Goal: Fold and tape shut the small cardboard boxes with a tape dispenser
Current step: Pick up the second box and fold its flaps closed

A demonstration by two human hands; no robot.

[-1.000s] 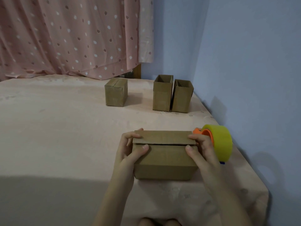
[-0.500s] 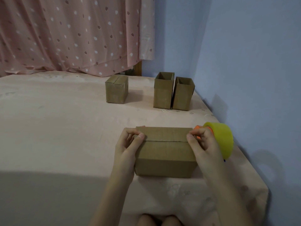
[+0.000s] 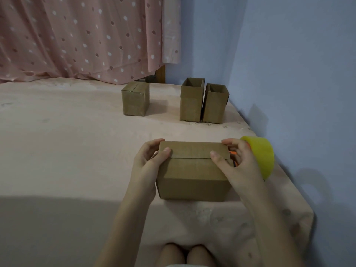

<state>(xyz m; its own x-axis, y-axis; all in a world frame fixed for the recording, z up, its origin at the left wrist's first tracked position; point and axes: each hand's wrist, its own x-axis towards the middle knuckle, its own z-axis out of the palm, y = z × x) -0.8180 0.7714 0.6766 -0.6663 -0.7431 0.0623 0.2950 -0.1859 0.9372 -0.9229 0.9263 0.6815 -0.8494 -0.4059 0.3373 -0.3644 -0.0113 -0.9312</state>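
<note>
Both grips held the plain brown cardboard box [image 3: 192,170] near the bed's [image 3: 67,151] right edge: my left hand [image 3: 148,164] curled round its left end, thumb on the flap seam; my right hand [image 3: 238,166] round the right end, thumb likewise. No printing showed on it. A yellow tape dispenser [image 3: 262,155] sat just beside. One closed box [image 3: 135,99] and two open boxes [image 3: 204,103] stood farther back.

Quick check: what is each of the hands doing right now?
Left hand: grips the near cardboard box, thumb on the top flap.
Right hand: grips the same box's right end.
</note>
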